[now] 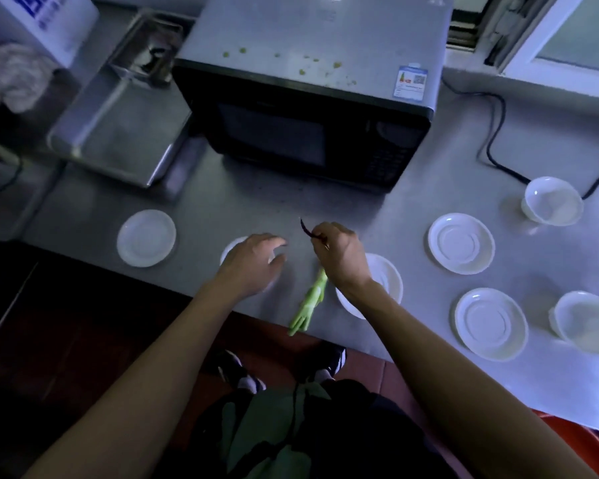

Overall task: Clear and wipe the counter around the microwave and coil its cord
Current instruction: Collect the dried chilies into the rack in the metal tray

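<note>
A black microwave (312,126) stands at the back of the steel counter (412,202), with green crumbs on its grey top. Its black cord (495,133) snakes loose across the counter to the right. My right hand (339,254) is closed around a dark red chilli (306,228) and a pale green vegetable stalk (308,305) that hangs down toward the counter's front edge. My left hand (253,264) hovers with spread fingers over a small white saucer (230,252), holding nothing.
White saucers lie at the left (146,238), under my right wrist (388,278) and to the right (460,243), (490,323). Two white bowls (552,200), (583,321) stand far right. A steel tray (115,133) sits left of the microwave. An orange bin (578,447) is below.
</note>
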Demonstrator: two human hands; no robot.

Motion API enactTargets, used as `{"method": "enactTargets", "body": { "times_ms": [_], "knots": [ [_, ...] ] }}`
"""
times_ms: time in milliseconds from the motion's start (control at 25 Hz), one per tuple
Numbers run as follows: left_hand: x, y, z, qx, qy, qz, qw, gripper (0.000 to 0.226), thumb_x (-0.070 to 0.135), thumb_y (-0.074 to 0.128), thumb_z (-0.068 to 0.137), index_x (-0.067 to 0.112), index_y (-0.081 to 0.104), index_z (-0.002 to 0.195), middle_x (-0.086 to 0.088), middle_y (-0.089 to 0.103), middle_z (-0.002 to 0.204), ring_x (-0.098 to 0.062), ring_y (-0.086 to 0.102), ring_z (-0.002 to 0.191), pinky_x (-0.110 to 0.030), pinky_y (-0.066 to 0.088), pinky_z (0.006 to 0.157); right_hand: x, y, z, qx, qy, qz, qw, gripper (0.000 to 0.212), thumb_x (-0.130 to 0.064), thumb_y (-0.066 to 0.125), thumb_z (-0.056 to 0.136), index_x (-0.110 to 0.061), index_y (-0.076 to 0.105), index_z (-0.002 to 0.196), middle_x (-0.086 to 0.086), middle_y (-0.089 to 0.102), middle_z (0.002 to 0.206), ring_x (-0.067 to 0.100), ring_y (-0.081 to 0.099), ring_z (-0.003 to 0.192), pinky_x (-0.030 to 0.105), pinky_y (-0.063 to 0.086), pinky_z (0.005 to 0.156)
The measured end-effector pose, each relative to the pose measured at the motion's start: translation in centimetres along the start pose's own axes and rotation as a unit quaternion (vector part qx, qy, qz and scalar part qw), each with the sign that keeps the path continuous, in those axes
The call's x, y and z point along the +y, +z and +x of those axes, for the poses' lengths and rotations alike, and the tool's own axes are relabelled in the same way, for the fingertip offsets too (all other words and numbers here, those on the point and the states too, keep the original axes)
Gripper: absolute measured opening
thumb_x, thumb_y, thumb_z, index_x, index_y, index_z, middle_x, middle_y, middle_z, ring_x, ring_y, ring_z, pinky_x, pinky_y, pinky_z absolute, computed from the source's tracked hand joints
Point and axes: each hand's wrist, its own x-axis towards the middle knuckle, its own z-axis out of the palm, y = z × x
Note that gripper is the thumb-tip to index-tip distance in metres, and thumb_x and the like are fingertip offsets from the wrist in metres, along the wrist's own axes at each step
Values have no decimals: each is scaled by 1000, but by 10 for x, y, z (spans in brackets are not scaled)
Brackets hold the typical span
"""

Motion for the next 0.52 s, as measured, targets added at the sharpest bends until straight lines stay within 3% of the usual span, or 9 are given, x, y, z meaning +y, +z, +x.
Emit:
{"method": "enactTargets", "body": {
  "times_ms": [320,520],
  "knots": [
    [-110,-72,-51,63,-21,-35,997,37,32,55,95,22,60,130,0,60,134,-24,54,122,-44,45,101,-116,90,25,-27,-47,-1,999,7,-4,60,89,-4,67,88,12,66,82,32,60,78,43,48,66],
    [-201,-120,-90,105,-55,-55,991,35,38,53,96,31,59,130,6,58,137,-19,50,126,-36,40,103,-206,155,37,-14,-111,-12,994,11,-1,64,86,-5,70,94,11,68,85,30,62,75,40,50,64]
  ]
}}
